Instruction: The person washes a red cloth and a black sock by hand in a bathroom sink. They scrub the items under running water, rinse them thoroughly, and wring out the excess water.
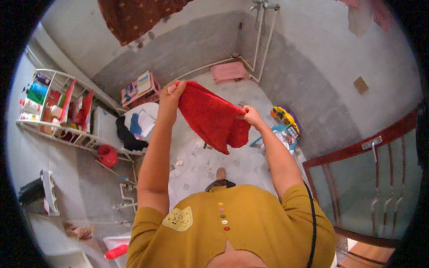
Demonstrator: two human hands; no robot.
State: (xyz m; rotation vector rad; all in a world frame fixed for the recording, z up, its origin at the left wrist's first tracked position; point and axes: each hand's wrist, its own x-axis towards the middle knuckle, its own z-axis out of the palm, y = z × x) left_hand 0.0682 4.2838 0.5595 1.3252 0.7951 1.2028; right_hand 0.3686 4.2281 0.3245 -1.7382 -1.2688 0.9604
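A red cloth [211,115] hangs stretched between both my hands, held out above the tiled floor. My left hand [172,95] grips its upper left corner, with a small pink bit showing by the thumb. On the other side, my right hand [252,116] pinches the cloth's right edge between thumb and fingers. The lower part droops in loose folds. Whether the cloth is a towel or a garment, I cannot tell.
A white rack [50,124] holds several bottles at left, beside a white surface with a black cloth [129,135]. Pink stools [229,71] stand by the far wall. At right are a blue stool [278,128] with items and a glass-paned door [358,184].
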